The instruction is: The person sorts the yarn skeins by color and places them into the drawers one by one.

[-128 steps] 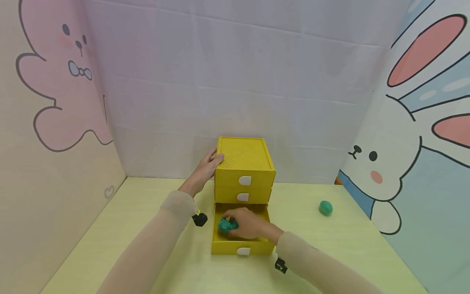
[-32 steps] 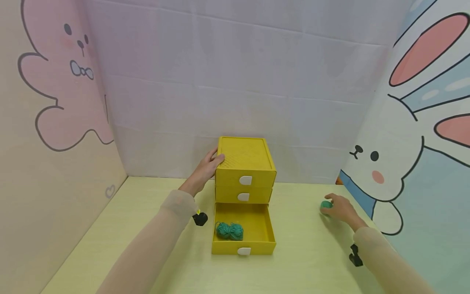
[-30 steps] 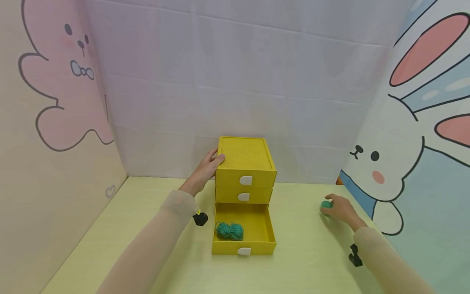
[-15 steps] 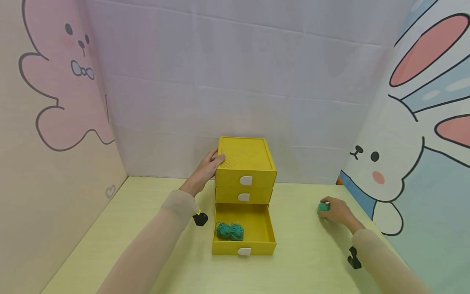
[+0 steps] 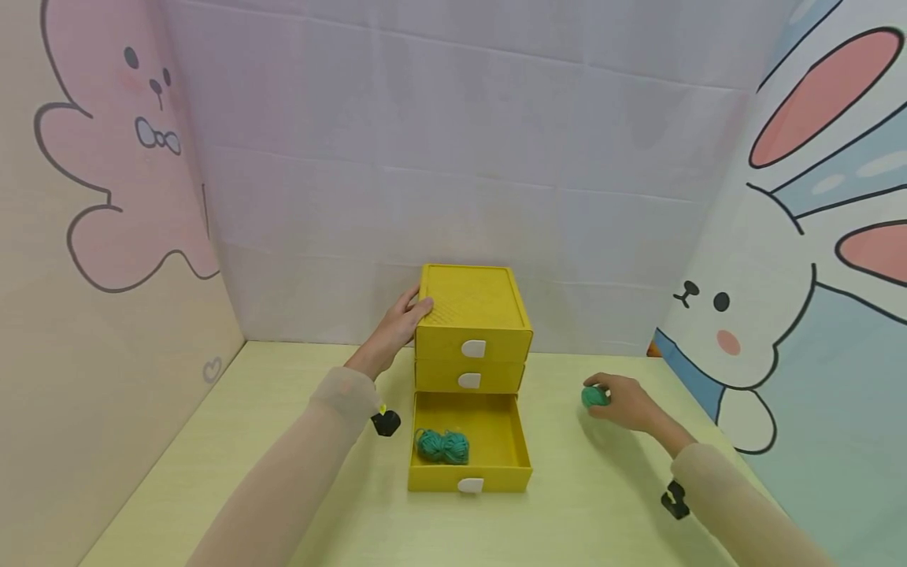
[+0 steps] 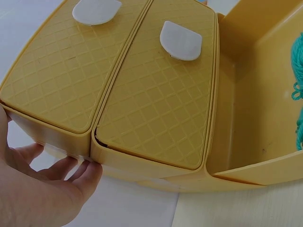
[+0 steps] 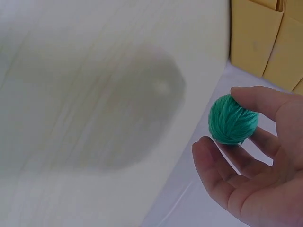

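Note:
A small green ball of yarn [image 5: 594,396] is pinched between the thumb and fingers of my right hand [image 5: 623,403], above the table to the right of the yellow drawer cabinet [image 5: 471,295]. In the right wrist view the yarn ball [image 7: 231,120] shows its wound strands. My left hand [image 5: 390,335] rests against the cabinet's left side, its thumb on the top edge; in the left wrist view the fingertips [image 6: 90,177] touch the side wall. The bottom drawer [image 5: 496,429] is pulled out, and a green skein of yarn [image 5: 442,446] lies in its front left part.
Two upper drawers with white tabs [image 5: 473,348] are closed. A pale wooden tabletop [image 5: 312,496] carries the cabinet. White cloth [image 5: 453,157] hangs behind, with cartoon-printed panels [image 5: 744,315] at both sides. Black wrist cameras [image 5: 386,423] hang under the sleeves.
My right hand let go of the skein in the drawer, reached right to the yarn ball, took hold of it and brought it left. The left hand has stayed at the cabinet.

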Demonstrator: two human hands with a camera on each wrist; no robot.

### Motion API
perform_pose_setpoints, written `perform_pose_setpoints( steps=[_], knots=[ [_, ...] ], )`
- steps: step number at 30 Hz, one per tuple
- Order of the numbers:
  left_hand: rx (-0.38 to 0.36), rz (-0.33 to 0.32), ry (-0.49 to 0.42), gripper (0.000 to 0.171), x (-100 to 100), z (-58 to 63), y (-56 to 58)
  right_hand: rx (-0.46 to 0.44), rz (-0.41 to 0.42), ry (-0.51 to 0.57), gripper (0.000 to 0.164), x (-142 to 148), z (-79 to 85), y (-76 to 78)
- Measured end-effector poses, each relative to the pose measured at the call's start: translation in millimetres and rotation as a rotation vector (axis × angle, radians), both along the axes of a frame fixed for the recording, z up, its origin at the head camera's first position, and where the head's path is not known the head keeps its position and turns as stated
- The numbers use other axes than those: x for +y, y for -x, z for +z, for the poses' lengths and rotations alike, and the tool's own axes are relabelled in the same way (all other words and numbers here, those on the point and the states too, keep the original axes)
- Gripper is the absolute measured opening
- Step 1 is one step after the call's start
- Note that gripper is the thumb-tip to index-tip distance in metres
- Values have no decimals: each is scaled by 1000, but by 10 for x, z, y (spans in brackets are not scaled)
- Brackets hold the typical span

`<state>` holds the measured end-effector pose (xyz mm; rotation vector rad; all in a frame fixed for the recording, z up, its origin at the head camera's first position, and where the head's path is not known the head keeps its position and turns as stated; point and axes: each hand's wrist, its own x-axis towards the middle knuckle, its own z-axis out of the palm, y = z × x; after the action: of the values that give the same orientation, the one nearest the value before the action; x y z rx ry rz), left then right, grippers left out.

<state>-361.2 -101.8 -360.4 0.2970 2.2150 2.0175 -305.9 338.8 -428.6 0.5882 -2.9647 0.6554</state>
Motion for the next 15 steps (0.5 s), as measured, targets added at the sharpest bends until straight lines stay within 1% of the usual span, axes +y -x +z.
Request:
perform_pose_setpoints(
  steps=[6, 15],
  knots=[
    [0, 1, -1, 72, -12, -3, 4, -11, 90, 23, 45, -294, 115, -106],
    [6, -3, -7, 72, -11, 5, -9, 15, 260, 33, 42, -660, 249, -243]
  ],
)
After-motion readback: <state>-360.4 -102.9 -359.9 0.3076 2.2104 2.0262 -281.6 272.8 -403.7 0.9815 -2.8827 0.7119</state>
